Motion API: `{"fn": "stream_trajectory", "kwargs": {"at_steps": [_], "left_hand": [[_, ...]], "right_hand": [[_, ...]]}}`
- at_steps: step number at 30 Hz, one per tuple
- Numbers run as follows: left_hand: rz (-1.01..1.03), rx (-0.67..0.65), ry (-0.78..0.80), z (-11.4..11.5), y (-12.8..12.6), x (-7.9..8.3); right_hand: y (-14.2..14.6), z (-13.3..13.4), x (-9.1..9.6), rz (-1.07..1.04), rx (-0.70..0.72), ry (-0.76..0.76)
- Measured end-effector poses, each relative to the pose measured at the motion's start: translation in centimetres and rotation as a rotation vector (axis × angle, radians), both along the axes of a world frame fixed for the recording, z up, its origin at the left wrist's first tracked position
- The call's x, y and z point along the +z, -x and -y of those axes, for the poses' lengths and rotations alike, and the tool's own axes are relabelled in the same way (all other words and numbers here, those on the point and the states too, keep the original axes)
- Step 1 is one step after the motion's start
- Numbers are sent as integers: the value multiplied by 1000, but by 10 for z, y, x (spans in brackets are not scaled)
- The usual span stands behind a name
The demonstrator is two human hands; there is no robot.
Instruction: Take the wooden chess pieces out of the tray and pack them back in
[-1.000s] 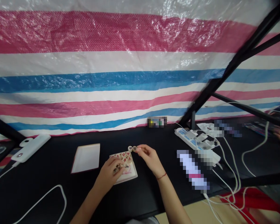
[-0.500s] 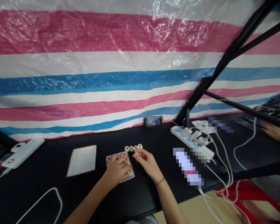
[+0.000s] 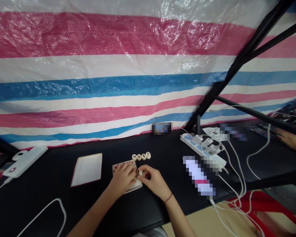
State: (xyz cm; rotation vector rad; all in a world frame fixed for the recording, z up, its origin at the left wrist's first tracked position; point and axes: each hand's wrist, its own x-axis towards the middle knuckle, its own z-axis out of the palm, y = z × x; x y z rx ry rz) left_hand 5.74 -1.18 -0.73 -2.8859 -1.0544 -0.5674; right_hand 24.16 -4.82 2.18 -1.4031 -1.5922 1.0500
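Since the earlier frame, the right hand (image 3: 155,181) has moved from the row of four round pieces (image 3: 139,157) to the right edge of the box (image 3: 137,188); it pinches one pale piece (image 3: 141,172). The left hand (image 3: 123,179) covers the box with bent fingers; whether it grips something, I cannot tell. The row lies on the black counter (image 3: 108,210), just behind the box.

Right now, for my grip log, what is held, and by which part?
The right hand pinches a cream round game piece, apparently by its edges; the left hand, over the shallow white box, hides any grip.
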Motion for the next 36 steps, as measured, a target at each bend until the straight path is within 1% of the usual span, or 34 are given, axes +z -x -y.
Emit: {"fn": "stream_trajectory", "kwargs": {"at_steps": [4, 7, 11, 13, 15, 19, 23, 28, 32, 36], "left_hand": [[18, 62, 63, 3, 2, 9], [34, 90, 91, 3, 8, 11], [-13, 141, 100, 2, 17, 7], [-34, 175, 107, 3, 20, 3], [-47, 193, 120, 4, 22, -1], [-52, 193, 150, 5, 22, -5], [-30, 208, 161, 6, 22, -5], [-41, 216, 188, 5, 22, -5], [-45, 215, 160, 4, 22, -6], [-57, 194, 154, 2, 23, -5]], "right_hand": [[7, 7, 1, 118, 55, -132], [14, 10, -1, 212, 90, -197], [22, 10, -1, 400, 127, -274], [24, 9, 0, 488, 134, -287], [25, 8, -1, 534, 135, -297], [25, 5, -5, 523, 135, -315], [24, 0, -11, 501, 124, -308], [24, -2, -14, 505, 119, -290], [23, 0, -12, 464, 122, -277], [11, -5, -5, 350, 129, -249]]}}
